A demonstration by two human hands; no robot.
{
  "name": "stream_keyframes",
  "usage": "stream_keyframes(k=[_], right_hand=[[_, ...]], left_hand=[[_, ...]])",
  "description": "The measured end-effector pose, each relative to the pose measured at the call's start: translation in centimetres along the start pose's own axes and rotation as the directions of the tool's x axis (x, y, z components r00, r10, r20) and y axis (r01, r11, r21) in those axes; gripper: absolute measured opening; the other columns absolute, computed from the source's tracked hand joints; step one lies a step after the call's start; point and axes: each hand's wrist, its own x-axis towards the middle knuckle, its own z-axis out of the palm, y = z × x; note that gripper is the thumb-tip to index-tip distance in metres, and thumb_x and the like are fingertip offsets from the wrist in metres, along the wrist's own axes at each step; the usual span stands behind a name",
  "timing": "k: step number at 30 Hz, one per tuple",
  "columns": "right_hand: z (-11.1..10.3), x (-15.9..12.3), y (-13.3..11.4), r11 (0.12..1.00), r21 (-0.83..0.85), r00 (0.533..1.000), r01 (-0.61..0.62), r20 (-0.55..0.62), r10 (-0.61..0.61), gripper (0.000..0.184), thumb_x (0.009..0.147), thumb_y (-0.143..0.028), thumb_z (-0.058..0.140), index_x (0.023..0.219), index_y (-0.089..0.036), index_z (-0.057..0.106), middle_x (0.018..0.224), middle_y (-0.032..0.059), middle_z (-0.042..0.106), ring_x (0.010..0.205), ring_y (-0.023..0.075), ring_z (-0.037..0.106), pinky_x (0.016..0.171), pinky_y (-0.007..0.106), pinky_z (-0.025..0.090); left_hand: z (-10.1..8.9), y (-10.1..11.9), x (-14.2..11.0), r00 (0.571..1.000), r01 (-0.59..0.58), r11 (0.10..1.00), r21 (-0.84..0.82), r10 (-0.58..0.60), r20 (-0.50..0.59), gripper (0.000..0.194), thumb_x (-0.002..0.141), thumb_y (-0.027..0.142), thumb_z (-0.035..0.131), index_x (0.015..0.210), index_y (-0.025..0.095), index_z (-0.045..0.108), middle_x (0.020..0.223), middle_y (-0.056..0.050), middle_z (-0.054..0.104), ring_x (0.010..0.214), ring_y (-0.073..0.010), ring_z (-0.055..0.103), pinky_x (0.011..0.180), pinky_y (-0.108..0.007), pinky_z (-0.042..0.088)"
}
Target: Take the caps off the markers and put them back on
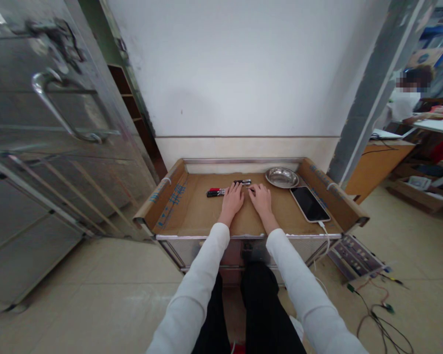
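Both my hands are over the middle of a cardboard-lined tray top [192, 211]. My left hand [232, 199] is palm down, its fingers bent and close together; what is under the fingertips is hidden. Just left of it, pens [216, 192] with black and red parts lie side by side, partly covered by the hand. Beyond its fingertips, another black and silver pen [242, 182] lies crosswise. My right hand [260, 198] faces it, fingers curled, with a small dark piece, apparently the end of a pen, at its thumb and forefinger.
A round metal dish [281, 177] sits at the back right, with a phone [310, 204] on a white cable in front. Raised cardboard sides [334, 194] edge the tray. A metal door [59, 147] stands left. Wires [380, 319] lie on the floor; a person [406, 103] sits far right.
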Motion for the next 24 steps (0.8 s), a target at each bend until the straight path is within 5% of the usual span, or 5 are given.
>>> stream_keyframes(k=[6, 13, 17, 24], right_hand=[[-0.1, 0.0, 0.1, 0.997, 0.003, 0.996, -0.073, -0.043, 0.073, 0.023, 0.093, -0.028, 0.043, 0.103, -0.021, 0.062, 0.097, 0.0078, 0.06, 0.091, 0.0195, 0.052, 0.078, 0.03, 0.03], [-0.1, -0.1, 0.1, 0.996, 0.015, 0.995, -0.093, -0.043, 0.093, 0.023, 0.093, -0.028, 0.043, 0.102, -0.022, 0.063, 0.097, 0.0071, 0.06, 0.09, 0.0188, 0.052, 0.078, 0.029, 0.03], [-0.1, -0.1, 0.1, 0.995, 0.015, 0.993, -0.103, -0.05, 0.104, 0.022, 0.092, -0.028, 0.045, 0.101, -0.022, 0.064, 0.096, 0.0072, 0.06, 0.091, 0.0191, 0.052, 0.077, 0.029, 0.03], [-0.4, -0.2, 0.1, 0.991, 0.005, 0.99, -0.135, -0.038, 0.135, 0.02, 0.092, -0.027, 0.046, 0.101, -0.021, 0.064, 0.096, 0.0069, 0.06, 0.089, 0.0182, 0.052, 0.077, 0.029, 0.03]], left_hand=[[-0.9, 0.4, -0.2, 1.0, -0.012, 0.999, 0.047, 0.012, 0.004, 0.028, 0.089, 0.017, 0.042, 0.114, 0.019, 0.055, 0.115, -0.011, 0.062, 0.11, -0.0261, 0.052, 0.095, -0.043, 0.037], [-0.7, 0.2, -0.2, 0.996, -0.078, 0.997, 0.009, 0.078, 0.052, 0.025, 0.089, 0.022, 0.05, 0.113, 0.021, 0.054, 0.118, -0.009, 0.061, 0.114, -0.0248, 0.05, 0.097, -0.042, 0.034], [-1.0, 0.3, -0.2, 0.996, -0.06, 0.998, 0.016, 0.059, 0.062, 0.012, 0.088, 0.024, 0.052, 0.099, 0.02, 0.058, 0.105, -0.008, 0.064, 0.105, -0.0246, 0.054, 0.094, -0.041, 0.035], [-1.6, 0.6, -0.3, 1.0, 0.01, 0.997, 0.077, -0.01, 0.005, 0.014, 0.09, 0.023, 0.049, 0.101, 0.018, 0.056, 0.106, -0.007, 0.063, 0.102, -0.0232, 0.056, 0.09, -0.038, 0.037]])
